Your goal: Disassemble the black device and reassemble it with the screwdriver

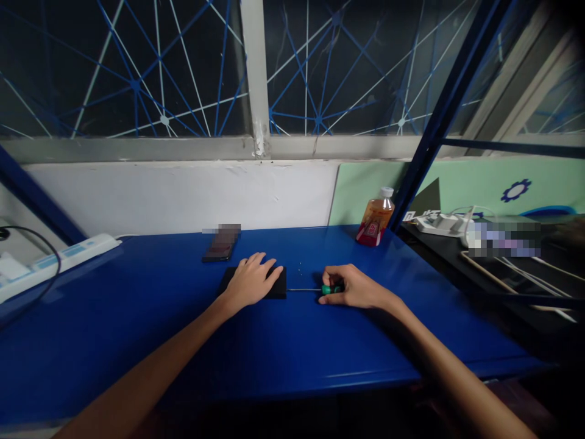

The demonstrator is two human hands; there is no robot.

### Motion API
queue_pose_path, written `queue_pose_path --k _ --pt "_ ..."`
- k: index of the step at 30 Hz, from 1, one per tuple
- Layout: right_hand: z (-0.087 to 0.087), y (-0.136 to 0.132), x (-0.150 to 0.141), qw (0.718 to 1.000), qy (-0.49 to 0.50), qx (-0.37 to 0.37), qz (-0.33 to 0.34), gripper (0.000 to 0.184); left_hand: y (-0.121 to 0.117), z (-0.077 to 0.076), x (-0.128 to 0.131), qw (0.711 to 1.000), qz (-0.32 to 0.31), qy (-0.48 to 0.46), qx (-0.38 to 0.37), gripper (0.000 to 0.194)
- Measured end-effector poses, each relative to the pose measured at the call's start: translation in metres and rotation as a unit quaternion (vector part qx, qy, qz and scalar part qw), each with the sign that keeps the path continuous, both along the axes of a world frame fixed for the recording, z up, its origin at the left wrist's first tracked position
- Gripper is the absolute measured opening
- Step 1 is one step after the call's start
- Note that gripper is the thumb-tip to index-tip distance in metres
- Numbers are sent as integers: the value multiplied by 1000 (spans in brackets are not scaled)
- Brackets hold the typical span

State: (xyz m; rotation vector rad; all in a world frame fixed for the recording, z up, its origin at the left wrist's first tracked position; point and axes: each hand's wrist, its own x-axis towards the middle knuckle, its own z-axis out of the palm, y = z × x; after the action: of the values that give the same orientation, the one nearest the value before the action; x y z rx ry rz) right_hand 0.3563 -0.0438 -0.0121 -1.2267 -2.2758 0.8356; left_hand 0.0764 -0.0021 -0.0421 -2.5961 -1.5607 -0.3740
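My left hand (252,281) lies flat with its fingers spread over a black rectangular object (280,288) on the blue table. What kind of object it is I cannot make out, as the hand covers much of it. Between thumb and fingers, my right hand (354,286) grips the green handle of a screwdriver (326,290). Its thin metal shaft lies level and points left, the tip at the right edge of the black object. Whether the tip touches that edge I cannot tell. A few tiny light specks (300,268) lie just behind the shaft.
A dark phone (222,244) rests behind my left hand. At the back right stands a bottle (375,218) of reddish liquid. A white power strip (68,263) lies along the left side. Blue metal posts (423,146) rise beside the table (137,305); cables (516,274) lie on the right-hand black surface.
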Motion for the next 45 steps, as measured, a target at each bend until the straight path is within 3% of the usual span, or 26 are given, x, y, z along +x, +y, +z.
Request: queue_pose_path --k 11,19,25,32,38,45 --pt "1 2 4 997 -26 73 -14 36 -1 1 1 1000 -1 -7 -5 54" --pt "0 0 2 999 -27 24 -2 33 -1 1 0 1000 -4 4 3 54" --pt "6 -2 0 1000 -22 17 -5 37 -1 2 1 1000 -2 -1 -6 54" --pt "3 2 4 998 -35 57 -3 37 -2 3 1 1000 -6 14 4 53" --pt "1 1 2 999 -32 18 -8 35 -1 1 1 1000 -3 10 7 53" --pt "5 -2 1 999 -28 26 -12 39 -2 1 1 1000 -3 18 15 52"
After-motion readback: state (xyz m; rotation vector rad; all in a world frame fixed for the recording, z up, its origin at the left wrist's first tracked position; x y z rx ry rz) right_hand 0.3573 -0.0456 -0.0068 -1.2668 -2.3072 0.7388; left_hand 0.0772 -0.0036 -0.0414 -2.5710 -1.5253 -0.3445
